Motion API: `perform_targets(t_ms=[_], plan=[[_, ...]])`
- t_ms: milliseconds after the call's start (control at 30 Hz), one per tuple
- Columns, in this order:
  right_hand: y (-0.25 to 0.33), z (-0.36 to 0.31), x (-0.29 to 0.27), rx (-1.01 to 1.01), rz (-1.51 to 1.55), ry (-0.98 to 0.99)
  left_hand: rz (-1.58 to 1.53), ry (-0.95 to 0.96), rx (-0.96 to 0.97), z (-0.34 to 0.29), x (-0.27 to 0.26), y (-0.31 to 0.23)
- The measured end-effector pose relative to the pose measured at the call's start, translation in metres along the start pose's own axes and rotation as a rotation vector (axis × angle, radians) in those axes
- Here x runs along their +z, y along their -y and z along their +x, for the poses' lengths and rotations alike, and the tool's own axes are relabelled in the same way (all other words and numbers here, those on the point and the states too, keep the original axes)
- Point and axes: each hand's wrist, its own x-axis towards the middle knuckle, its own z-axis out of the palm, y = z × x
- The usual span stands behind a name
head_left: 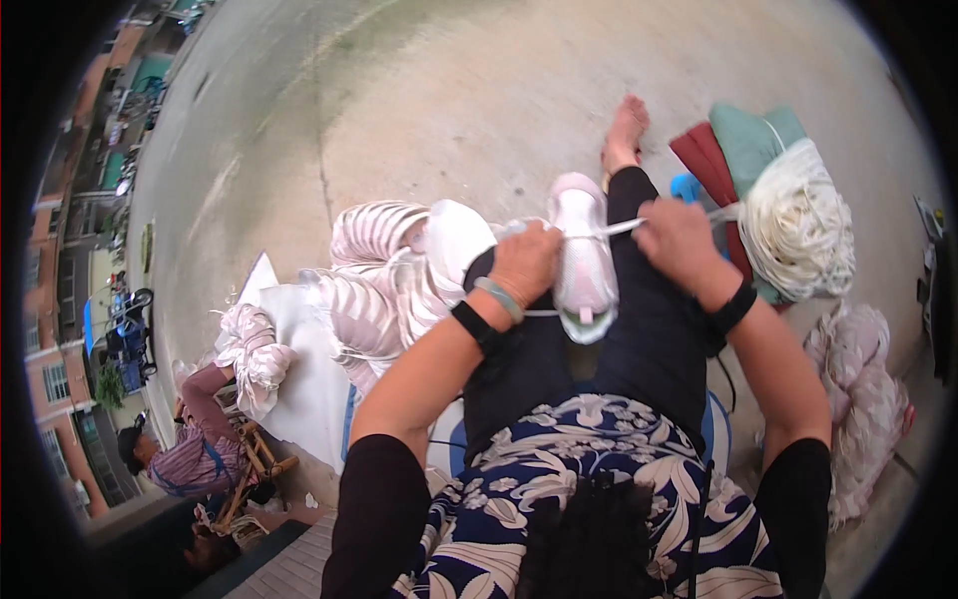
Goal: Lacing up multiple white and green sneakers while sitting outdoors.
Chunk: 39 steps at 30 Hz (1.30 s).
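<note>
At the frame's centre, a pale pink shoe (584, 250), lengthwise almost up and down the frame. Just right of the nearer left hand (529, 262); farther from the right hand (681, 245), across a gap. On the left, curled fingers, cannot tell whether gripping anything; on the right, fingers closed around a white strip (623, 228) running crosswise over the shoe.

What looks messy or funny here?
The white cord bundle on the right looks a bit messy, because its strands curl and cross in a loose tangle. Otherwise nothing stands out: I see no spill or clear damage around the pink-and-white shoe piece in the middle.
</note>
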Motion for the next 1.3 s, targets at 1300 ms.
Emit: perform_targets(t_ms=[1300], plan=[[0.025,0.013,0.048,-0.063,0.045,0.158,-0.168,0.100,-0.033,-0.002,-0.039,0.000]])
